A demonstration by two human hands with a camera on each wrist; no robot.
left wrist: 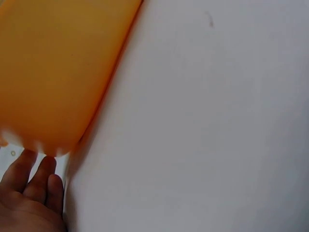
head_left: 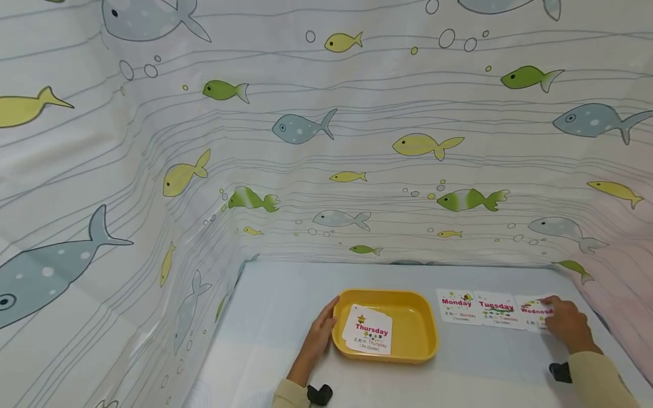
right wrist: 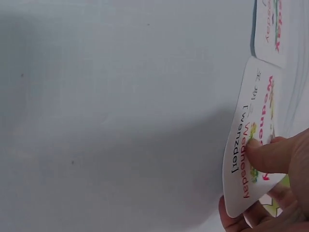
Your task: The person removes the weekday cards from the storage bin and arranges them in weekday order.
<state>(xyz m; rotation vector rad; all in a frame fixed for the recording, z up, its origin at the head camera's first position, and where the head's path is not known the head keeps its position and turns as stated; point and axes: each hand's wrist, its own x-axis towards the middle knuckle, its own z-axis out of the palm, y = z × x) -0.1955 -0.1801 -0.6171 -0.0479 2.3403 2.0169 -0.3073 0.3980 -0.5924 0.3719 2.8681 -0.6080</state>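
My right hand (head_left: pixel 568 326) pinches the right side of the Wednesday card (head_left: pixel 533 311). In the right wrist view, the thumb lies on the card's printed face and fingers reach beneath its edge. The Tuesday card (head_left: pixel 497 310) adjoins it on the left, and beyond that lies the Monday card (head_left: pixel 457 307). My left hand (head_left: pixel 317 335) rests against the left side of a yellow tray (head_left: pixel 415 326). Its fingers (left wrist: pixel 42 179) look fairly straight in the left wrist view, tips touching the tray wall. The Thursday card (head_left: pixel 368 330) tops a small stack inside the tray.
A pale table surface (head_left: pixel 479 368) lies under everything. Fish-patterned cloth (head_left: pixel 326 158) rises behind the table and along its left side. A dark wrist strap piece (head_left: pixel 319 395) shows at my left wrist, another dark piece (head_left: pixel 560 372) at my right.
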